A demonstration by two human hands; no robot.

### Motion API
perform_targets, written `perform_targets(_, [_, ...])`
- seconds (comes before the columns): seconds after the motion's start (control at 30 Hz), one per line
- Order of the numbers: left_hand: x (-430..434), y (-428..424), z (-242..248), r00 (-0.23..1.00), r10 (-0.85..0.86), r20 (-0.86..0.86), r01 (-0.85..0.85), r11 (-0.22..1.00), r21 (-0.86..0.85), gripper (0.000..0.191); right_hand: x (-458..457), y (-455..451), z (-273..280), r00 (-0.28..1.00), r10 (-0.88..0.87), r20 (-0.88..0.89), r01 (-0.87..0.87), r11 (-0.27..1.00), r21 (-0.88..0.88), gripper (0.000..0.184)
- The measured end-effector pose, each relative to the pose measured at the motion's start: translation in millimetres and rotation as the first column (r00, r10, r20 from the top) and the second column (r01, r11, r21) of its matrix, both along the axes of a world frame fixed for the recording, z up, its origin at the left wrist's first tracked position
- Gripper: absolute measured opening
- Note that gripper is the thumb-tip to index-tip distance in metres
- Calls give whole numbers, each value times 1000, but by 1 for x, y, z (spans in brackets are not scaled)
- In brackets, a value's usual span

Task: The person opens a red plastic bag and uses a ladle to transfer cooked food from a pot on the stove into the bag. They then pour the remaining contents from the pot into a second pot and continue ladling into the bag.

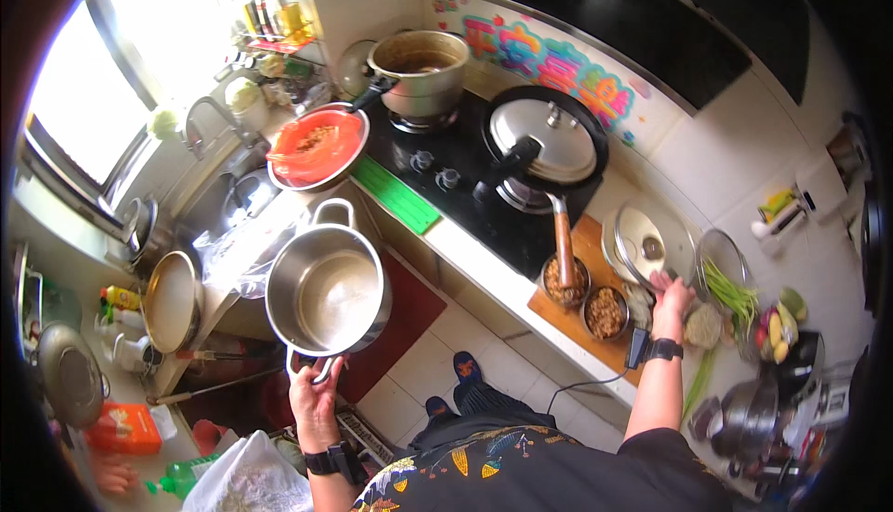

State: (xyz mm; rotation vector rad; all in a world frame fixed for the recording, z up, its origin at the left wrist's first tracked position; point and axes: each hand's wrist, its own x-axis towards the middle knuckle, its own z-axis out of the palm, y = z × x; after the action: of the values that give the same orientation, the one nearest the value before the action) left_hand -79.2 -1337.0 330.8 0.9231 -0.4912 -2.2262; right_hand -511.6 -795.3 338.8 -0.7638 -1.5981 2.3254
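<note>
A deep stainless steel pot (328, 289) with two loop handles is held up by my left hand (317, 386), whose fingers grip its near handle. The pot's inside shows no food. At the right, my right hand (671, 294) is at the rim of a glass lid (652, 247) that leans over a pale dish on the counter; whether the fingers close on the rim is hard to tell. Just left of that hand, two metal bowls of brown chopped food (605, 312) stand on a wooden cutting board (544, 300).
A frying pan (562, 233) with a metal lid (544, 142) inside sits on the black gas stove (418, 156). Behind it stands a pressure cooker pot (418, 72). A basin with a red plastic bag (314, 146) is beside the sink. Green onions (729, 292) lie at the right.
</note>
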Motion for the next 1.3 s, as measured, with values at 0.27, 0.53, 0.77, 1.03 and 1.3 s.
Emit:
perform_targets(0.27, [-84, 6, 51, 995, -52, 81, 57, 996, -62, 68, -41, 28, -106, 979, -168, 117, 159, 984, 81, 33])
perform_targets(0.53, [-128, -23, 54, 990, -128, 63, 126, 991, 33, 76, -42, 48, -105, 891, -176, 418, -164, 734, 659, 67])
perform_targets(0.77, [-115, -85, 74, 995, -98, 34, 97, 995, 30, 78, -26, -31, 21, 986, -169, 10, -10, 2, 1000, 56])
perform_targets(1.03, [-60, -184, 73, 989, 110, 95, -103, 992, -73, 83, 48, -418, 107, 232, 969, 80, -914, 190, 358, 35])
perform_targets(1.3, [-11, -282, 28, 935, 326, 143, -324, 945, -37, 80, 4, -676, -1, 274, 942, 195, -928, 312, -205, 90])
